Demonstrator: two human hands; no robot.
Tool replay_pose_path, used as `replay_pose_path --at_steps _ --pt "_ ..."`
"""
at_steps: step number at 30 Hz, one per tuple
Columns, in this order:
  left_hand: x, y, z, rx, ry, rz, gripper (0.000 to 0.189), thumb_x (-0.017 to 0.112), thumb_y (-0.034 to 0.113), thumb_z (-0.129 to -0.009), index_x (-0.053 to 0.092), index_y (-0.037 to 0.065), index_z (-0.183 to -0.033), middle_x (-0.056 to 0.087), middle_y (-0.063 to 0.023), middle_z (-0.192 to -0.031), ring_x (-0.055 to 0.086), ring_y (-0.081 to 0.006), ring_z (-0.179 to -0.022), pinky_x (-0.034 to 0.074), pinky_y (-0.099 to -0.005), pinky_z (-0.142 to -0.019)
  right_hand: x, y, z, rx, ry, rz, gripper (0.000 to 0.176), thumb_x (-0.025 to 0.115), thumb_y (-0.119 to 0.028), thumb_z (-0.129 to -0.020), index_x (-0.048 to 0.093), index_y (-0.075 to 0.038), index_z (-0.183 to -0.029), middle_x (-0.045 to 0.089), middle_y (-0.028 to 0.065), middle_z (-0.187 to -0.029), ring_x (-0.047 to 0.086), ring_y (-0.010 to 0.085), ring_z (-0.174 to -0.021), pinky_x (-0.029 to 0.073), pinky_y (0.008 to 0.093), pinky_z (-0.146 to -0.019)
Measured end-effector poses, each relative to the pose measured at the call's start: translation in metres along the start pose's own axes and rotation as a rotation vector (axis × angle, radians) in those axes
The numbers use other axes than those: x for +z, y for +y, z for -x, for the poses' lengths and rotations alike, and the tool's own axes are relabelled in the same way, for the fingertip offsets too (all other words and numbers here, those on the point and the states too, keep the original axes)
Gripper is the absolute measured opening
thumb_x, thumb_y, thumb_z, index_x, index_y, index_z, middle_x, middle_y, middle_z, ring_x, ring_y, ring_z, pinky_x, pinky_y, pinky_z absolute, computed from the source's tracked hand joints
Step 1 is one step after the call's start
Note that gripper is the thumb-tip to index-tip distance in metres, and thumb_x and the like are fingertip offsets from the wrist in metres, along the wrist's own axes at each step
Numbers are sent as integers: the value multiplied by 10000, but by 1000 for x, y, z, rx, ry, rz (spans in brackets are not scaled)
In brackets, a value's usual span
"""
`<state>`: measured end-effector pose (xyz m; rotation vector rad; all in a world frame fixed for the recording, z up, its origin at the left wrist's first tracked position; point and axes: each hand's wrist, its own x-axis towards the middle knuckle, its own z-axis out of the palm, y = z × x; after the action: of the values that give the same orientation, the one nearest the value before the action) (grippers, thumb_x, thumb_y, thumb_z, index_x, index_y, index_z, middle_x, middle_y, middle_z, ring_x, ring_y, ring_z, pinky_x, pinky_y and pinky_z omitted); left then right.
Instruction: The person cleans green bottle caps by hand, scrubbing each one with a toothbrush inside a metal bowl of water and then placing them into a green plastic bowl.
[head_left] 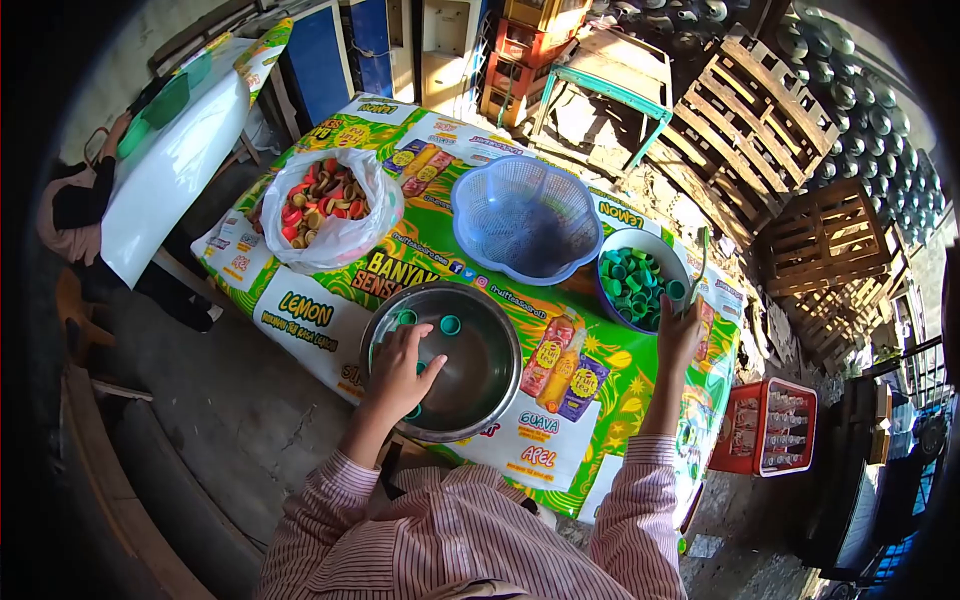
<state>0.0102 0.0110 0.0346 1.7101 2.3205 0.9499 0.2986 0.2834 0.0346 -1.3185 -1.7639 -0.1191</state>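
The left hand point(400, 370) lies inside the metal bowl point(497, 318), fingers spread apart and flat, thumb out to the side, gripping nothing that shows. Just beyond the fingertips two green caps point(450, 324) float or rest on the bowl's far side: small, round, teal-green, open side up, one right at the tip of the forefinger and the other a little past the middle fingers. A further bit of green peeps out under the heel of the palm. The bowl is shiny steel, dark and wet-looking within, and it stands at the near edge of the table cloth point(320, 320), which is bright green and yellow with printed fruit-drink packs.

The right hand point(680, 335) is raised at the table's other side, fingers curled together round the lower end of a thin green stick point(703, 258) that rises straight up from them; what its top end is cannot be told. Just beside those fingers, on their inner side, sits a blue bowl point(640, 238) heaped with more of the same green caps. Farther off from both hands stand an empty-looking blue basket point(525, 215) with a lattice wall and a white plastic bag point(370, 225) full of red, yellow and brown caps
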Motion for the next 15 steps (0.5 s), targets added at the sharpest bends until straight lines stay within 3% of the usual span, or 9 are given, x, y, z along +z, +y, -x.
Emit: replay_pose_path --at_steps 2,3,4,8,15 --pt "4 1 -5 -45 16 -23 377 630 221 -771 473 70 -1078 543 -113 -1028 523 -306 -914 400 -402 -810 -7 -1 -3 88 -66 30 518 702 -296 -719 530 -13 -1118 543 120 -577 516 291 -497 391 409 -502" --pt "5 1 -8 -56 19 -93 378 635 229 -763 479 79 -1073 544 -100 -1009 519 -293 -922 393 -402 -802 -8 2 1 82 -119 -33 537 705 -236 -720 499 -12 -1162 507 105 -558 483 233 -474 384 371 -490" --pt "8 0 -11 -66 20 -161 379 639 236 -756 484 88 -1069 546 -86 -991 515 -280 -930 386 -401 -794 -14 -7 9 78 -130 -40 537 705 -236 -720 499 -12 -1162 507 105 -558 483 233 -474 384 371 -490" --pt "37 -13 -22 -43 7 -224 360 671 235 -716 512 120 -1018 514 -58 -983 455 -260 -955 339 -400 -815 -41 -57 59 269 -359 -180 494 689 -116 -725 494 -1 -1164 399 46 -500 367 120 -437 318 293 -443" --pt "60 -17 -41 8 -20 -263 354 710 178 -671 511 131 -960 528 -40 -938 472 -241 -916 341 -395 -762 -77 -100 116 291 -425 -328 429 646 -93 -758 513 -22 -1159 332 3 -462 307 79 -406 255 263 -408"
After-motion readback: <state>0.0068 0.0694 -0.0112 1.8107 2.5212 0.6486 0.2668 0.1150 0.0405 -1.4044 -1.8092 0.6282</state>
